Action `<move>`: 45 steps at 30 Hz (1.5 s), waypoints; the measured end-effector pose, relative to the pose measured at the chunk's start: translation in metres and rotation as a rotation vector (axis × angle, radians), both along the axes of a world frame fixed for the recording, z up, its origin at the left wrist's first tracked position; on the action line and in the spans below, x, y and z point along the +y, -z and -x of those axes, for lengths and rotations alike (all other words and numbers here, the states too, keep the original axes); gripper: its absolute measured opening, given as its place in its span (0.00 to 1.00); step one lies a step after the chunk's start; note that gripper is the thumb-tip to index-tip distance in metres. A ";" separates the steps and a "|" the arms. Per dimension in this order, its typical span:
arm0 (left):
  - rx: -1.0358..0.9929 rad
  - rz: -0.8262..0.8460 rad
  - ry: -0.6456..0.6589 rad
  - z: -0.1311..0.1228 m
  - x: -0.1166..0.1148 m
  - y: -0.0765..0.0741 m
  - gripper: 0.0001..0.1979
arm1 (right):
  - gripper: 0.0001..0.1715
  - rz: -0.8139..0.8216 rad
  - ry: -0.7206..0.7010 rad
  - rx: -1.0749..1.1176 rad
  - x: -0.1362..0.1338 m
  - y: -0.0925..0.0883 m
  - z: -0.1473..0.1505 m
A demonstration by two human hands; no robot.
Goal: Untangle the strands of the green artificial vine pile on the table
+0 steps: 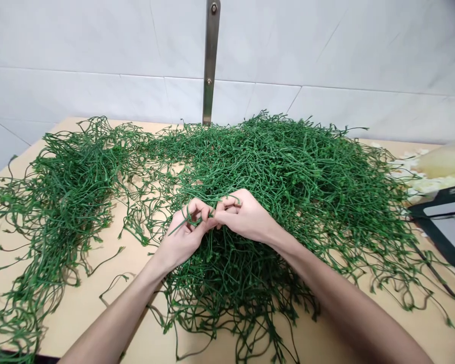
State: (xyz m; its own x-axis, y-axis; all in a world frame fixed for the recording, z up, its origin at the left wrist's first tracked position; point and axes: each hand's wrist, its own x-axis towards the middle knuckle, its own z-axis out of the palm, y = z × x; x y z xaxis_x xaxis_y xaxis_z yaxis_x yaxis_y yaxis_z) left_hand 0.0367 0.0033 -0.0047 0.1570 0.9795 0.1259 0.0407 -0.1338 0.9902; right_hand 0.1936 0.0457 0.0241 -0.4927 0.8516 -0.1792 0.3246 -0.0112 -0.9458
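Observation:
Both hands meet above the near left part of a large heap of thin green plastic stems (288, 162). My left hand (187, 230) is closed, with a green stem (178, 226) between its fingers that sticks out to the left. My right hand (242, 215) touches it at the fingertips, pinched, with a thin green stem curving over its index finger. The exact point where the fingertips grip is small and partly hidden.
A second pile of green stems (72, 187) spreads over the left of the light wooden table (109, 278). A metal bar (211, 60) stands at the back by the tiled wall. White petals (420, 182) and a dark-edged package (445, 222) lie at the right.

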 end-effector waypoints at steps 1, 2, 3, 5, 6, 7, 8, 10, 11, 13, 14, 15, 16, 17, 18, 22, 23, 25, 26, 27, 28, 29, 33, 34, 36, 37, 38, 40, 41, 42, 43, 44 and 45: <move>-0.024 -0.018 0.002 -0.001 0.000 0.001 0.13 | 0.10 -0.008 -0.010 0.007 0.002 0.000 -0.001; -0.039 -0.036 0.000 -0.002 0.000 0.003 0.13 | 0.10 -0.014 -0.021 0.016 0.003 0.000 -0.001; -0.044 -0.055 -0.005 -0.003 0.000 0.005 0.12 | 0.10 -0.017 -0.031 0.023 0.005 0.001 -0.002; -0.014 -0.090 -0.012 -0.003 0.000 0.009 0.11 | 0.09 -0.027 -0.047 0.029 0.008 0.004 -0.003; 0.016 -0.110 -0.018 -0.003 0.000 0.010 0.10 | 0.09 -0.042 -0.056 0.027 0.010 0.006 -0.003; 0.052 -0.130 -0.025 -0.002 0.000 0.012 0.09 | 0.09 -0.063 -0.065 0.025 0.011 0.009 -0.004; 0.088 -0.147 -0.035 -0.002 0.001 0.013 0.09 | 0.08 -0.089 -0.075 0.026 0.013 0.011 -0.005; 0.146 -0.187 -0.054 -0.001 0.002 0.014 0.08 | 0.08 -0.143 -0.082 0.042 0.015 0.015 -0.007; 0.162 -0.208 -0.056 -0.001 0.004 0.014 0.09 | 0.08 -0.161 -0.083 0.052 0.016 0.017 -0.008; 0.171 -0.242 -0.043 -0.002 0.006 0.014 0.09 | 0.08 -0.179 -0.091 0.064 0.018 0.019 -0.010; 0.165 -0.252 -0.037 -0.002 0.006 0.014 0.10 | 0.08 -0.186 -0.102 0.065 0.018 0.019 -0.011; 0.156 -0.254 -0.033 -0.003 0.007 0.015 0.10 | 0.08 -0.191 -0.116 0.064 0.018 0.020 -0.011; 0.148 -0.248 -0.033 -0.003 0.008 0.015 0.11 | 0.08 -0.194 -0.131 0.062 0.019 0.020 -0.012; 0.138 -0.239 -0.038 -0.004 0.008 0.015 0.11 | 0.08 -0.195 -0.142 0.061 0.019 0.020 -0.013; 0.130 -0.226 -0.042 -0.004 0.008 0.016 0.11 | 0.07 -0.197 -0.148 0.063 0.018 0.021 -0.013; 0.072 -0.160 -0.054 -0.005 0.009 0.013 0.12 | 0.07 -0.197 -0.145 0.055 0.017 0.023 -0.014; 0.059 -0.140 -0.057 -0.006 0.009 0.011 0.12 | 0.07 -0.200 -0.140 0.056 0.017 0.023 -0.013; 0.049 -0.094 -0.066 -0.005 0.009 0.006 0.13 | 0.08 -0.203 -0.133 0.084 0.017 0.023 -0.012; 0.054 -0.071 -0.076 -0.005 0.008 0.004 0.13 | 0.08 -0.201 -0.133 0.106 0.017 0.022 -0.011; 0.066 -0.049 -0.090 -0.004 0.007 0.002 0.13 | 0.09 -0.195 -0.136 0.129 0.018 0.021 -0.011; 0.081 -0.026 -0.106 -0.002 0.006 0.000 0.13 | 0.09 -0.182 -0.140 0.150 0.018 0.020 -0.010; 0.093 -0.004 -0.120 -0.001 0.005 -0.001 0.13 | 0.10 -0.165 -0.141 0.168 0.019 0.018 -0.010; 0.020 0.018 -0.126 0.006 0.004 -0.002 0.10 | 0.09 -0.088 -0.094 0.258 0.019 0.011 -0.012; -0.009 0.012 -0.120 0.008 0.005 -0.001 0.08 | 0.08 -0.077 -0.077 0.260 0.018 0.009 -0.011; -0.025 -0.002 -0.125 0.010 0.005 -0.001 0.06 | 0.11 -0.071 -0.042 0.223 0.016 0.007 -0.010; -0.015 -0.007 -0.137 0.010 0.006 -0.001 0.06 | 0.13 -0.066 -0.027 0.192 0.014 0.007 -0.009; -0.002 -0.015 -0.153 0.010 0.006 -0.001 0.06 | 0.15 -0.059 -0.013 0.164 0.013 0.007 -0.008; 0.016 -0.040 -0.182 0.010 0.006 -0.001 0.06 | 0.16 -0.033 -0.004 0.127 0.011 0.008 -0.006; 0.020 -0.050 -0.187 0.010 0.007 -0.001 0.06 | 0.16 -0.019 -0.008 0.116 0.010 0.009 -0.005; 0.024 -0.054 -0.182 0.009 0.007 -0.001 0.07 | 0.17 -0.006 -0.008 0.110 0.010 0.009 -0.004; 0.028 -0.053 -0.172 0.009 0.007 -0.001 0.07 | 0.17 0.003 -0.008 0.110 0.010 0.010 -0.003; 0.034 -0.052 -0.164 0.008 0.007 -0.001 0.08 | 0.17 0.008 -0.009 0.117 0.009 0.011 -0.003; 0.043 -0.053 -0.161 0.008 0.007 -0.001 0.08 | 0.17 0.005 -0.009 0.127 0.009 0.011 -0.003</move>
